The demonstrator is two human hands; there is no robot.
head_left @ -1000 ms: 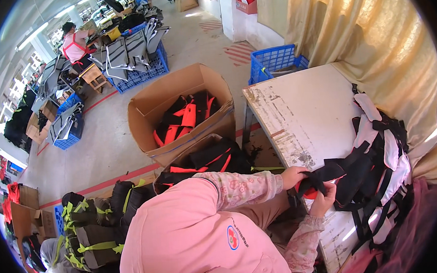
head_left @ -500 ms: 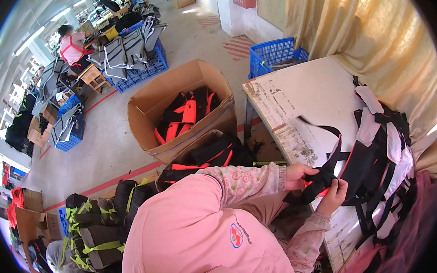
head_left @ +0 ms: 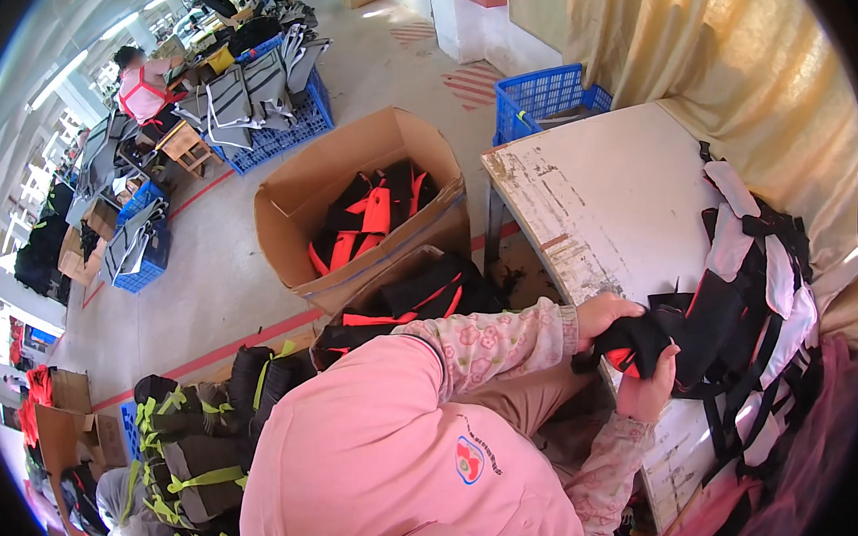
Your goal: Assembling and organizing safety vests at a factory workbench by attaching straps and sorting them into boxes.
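At the near edge of the white table, both my hands grip a black fabric piece (head_left: 640, 342) with an orange-red patch on its underside. My left hand (head_left: 606, 318) pinches its far left side, thumb on top. My right hand (head_left: 649, 385) closes on its near side, fingers partly hidden by the cloth. The piece reaches right toward a pile of black and grey-white padded straps (head_left: 744, 278), which looks like backpack harness parts. Whether the two are joined, I cannot tell.
The worn white table (head_left: 601, 189) stands against gold curtains (head_left: 710, 44). Left of it are a cardboard box (head_left: 297, 193) of black and red pieces and a second box holding similar ones. A blue crate (head_left: 546, 94) sits behind. Bundles with lime ties (head_left: 204, 439) lie at left.
The black strap that looped up over the table has dropped out of sight. The black fabric now bunches between my hands, which have shifted slightly. The view has turned a little.
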